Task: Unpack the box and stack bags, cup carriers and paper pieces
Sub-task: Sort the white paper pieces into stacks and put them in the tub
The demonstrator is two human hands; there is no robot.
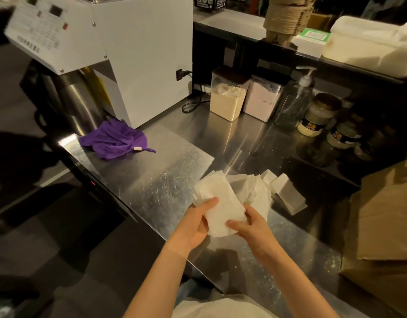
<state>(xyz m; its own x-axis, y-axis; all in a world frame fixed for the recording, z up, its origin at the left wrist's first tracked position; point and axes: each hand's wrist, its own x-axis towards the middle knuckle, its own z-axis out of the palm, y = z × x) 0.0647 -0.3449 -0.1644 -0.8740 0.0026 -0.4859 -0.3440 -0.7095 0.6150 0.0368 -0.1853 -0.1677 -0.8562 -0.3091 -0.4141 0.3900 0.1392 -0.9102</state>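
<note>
Both my hands hold a bundle of white paper pieces (219,203) just above the steel counter (156,180). My left hand (198,222) grips its left edge, thumb on top. My right hand (250,223) grips the lower right corner. More white paper pieces (257,191) lie fanned on the counter behind the bundle, and a small stack of white squares (287,191) sits to their right. A brown cardboard box (386,226) stands at the right edge.
A purple cloth (113,140) lies at the counter's left by a white machine (129,53). Two clear lidded containers (227,97), a pump bottle (296,97) and jars (319,115) line the back. A raised shelf (312,49) carries a white tub.
</note>
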